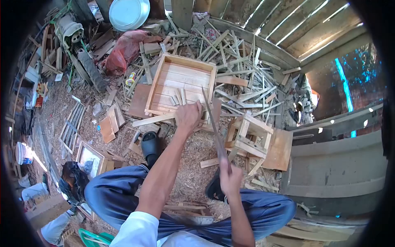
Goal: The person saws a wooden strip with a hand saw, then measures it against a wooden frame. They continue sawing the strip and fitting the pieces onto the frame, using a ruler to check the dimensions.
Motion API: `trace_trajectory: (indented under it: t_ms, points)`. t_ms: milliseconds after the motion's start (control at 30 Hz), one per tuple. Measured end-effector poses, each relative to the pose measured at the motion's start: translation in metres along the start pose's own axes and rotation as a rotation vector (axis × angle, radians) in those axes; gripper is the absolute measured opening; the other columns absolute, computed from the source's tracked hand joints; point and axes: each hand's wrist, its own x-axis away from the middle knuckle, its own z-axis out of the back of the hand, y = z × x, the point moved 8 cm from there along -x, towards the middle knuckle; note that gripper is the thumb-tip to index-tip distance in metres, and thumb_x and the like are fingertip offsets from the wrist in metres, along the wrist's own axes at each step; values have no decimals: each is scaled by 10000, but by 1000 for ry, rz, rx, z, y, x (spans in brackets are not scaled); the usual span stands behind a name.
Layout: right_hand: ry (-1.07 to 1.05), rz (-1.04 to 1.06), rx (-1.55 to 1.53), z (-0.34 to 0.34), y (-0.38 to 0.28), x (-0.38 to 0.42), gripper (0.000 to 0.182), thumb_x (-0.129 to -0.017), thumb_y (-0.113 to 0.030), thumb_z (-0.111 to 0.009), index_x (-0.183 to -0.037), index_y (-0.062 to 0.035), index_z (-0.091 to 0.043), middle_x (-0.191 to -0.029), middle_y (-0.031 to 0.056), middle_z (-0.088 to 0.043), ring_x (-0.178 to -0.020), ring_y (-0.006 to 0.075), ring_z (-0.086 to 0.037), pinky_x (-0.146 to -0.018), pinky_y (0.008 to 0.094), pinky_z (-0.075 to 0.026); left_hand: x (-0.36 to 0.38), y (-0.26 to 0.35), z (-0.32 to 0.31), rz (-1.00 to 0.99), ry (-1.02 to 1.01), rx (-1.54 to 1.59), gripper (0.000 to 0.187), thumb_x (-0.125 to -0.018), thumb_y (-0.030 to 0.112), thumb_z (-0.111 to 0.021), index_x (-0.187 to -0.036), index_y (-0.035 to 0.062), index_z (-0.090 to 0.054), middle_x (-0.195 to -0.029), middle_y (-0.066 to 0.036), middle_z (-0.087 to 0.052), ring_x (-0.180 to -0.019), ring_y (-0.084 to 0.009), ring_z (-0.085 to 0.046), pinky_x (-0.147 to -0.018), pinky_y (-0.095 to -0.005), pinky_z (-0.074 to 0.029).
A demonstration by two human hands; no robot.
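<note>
My left hand (189, 117) is closed on a thin wooden strip (154, 120) at the near edge of a shallow wooden box (163, 80). The strip sticks out to the left of my fingers. Several short wood pieces (179, 95) stand or lean in the box just beyond that hand. My right hand (231, 180) is wrapped round the handle end of a long, tapering blade (214, 119), probably a machete. Its tip points away from me, over the box's right side and close to my left hand. Whether the blade touches the wood cannot be told.
Loose wooden strips (247, 92) pile up behind and right of the box. A small wooden frame stool (251, 138) stands at the right, beside a brown board (279, 150). A red plastic bag (123, 51) and a white basin (129, 14) lie at the back. Shavings cover the ground.
</note>
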Motion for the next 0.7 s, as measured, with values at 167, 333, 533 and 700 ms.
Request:
trace_trajectory:
  t_ms: [167, 333, 533, 700]
  points:
    - [-9, -100, -6, -51, -14, -71, 560, -936, -429, -553, -619, 32, -573, -480, 158, -446, -452, 226, -469, -493, 406, -357, -1, 3, 8, -54, -5, -33, 528, -962, 331, -429, -608, 24, -673, -581, -214, -615, -532, -381, -630, -555, -468, -521]
    - [-56, -69, -204, -57, 44, -77, 562, -946, -422, -552, -615, 31, -552, -474, 65, -446, -455, 150, -427, -469, 360, -330, -2, 1, 8, -21, 35, 0, 531, -962, 336, -430, -610, 25, -679, -587, -219, -616, -543, -375, -635, -555, -464, -520]
    - [-27, 14, -291, 22, -17, -74, 557, -954, -420, -552, -596, 7, -533, -493, -16, -420, -480, 82, -371, -451, 313, -272, 1, 0, 3, -105, 70, 44, 524, -958, 332, -442, -595, 29, -669, -580, -219, -616, -543, -377, -637, -559, -466, -522]
    - [-36, 177, -51, 90, -67, -77, 518, -944, -385, -575, -605, 7, -553, -466, 26, -356, -457, 110, -324, -443, 351, -255, 6, 8, 13, -221, -134, 105, 384, -939, 315, -467, -745, 42, -655, -698, -241, -640, -715, -409, -638, -686, -501, -512]
